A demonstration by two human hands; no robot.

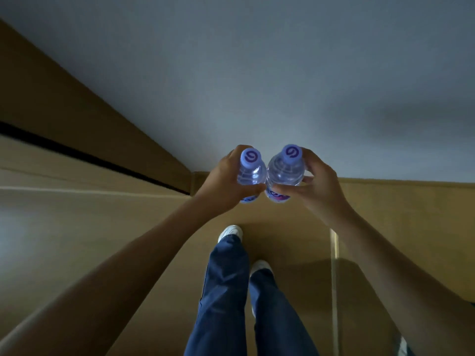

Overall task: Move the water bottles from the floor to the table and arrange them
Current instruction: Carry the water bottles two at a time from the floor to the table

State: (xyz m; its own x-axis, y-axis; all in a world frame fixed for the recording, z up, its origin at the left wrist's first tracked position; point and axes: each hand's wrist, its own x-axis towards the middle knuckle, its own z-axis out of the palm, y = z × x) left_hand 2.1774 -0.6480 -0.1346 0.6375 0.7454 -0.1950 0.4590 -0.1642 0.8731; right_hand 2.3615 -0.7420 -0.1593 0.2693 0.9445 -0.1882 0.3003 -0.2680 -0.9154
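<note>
Left grip [221, 183]: fingers curled round the left bottle [250, 173], thumb across its near side.
Right grip [317, 183]: fingers wrapped round the right bottle [284, 170], thumb pressed along its front.
Bottles: both upright, clear, purple-capped (a swirl mark on each cap), side by side and touching, held in the air in front of the body.
Below: wooden floor [102, 240], blue jeans [226, 291], white shoes [230, 232].
Behind: pale wall [257, 73] above a brown panel [77, 111].

both bottles' [284, 173] lower halves hidden behind fingers [290, 189].
</note>
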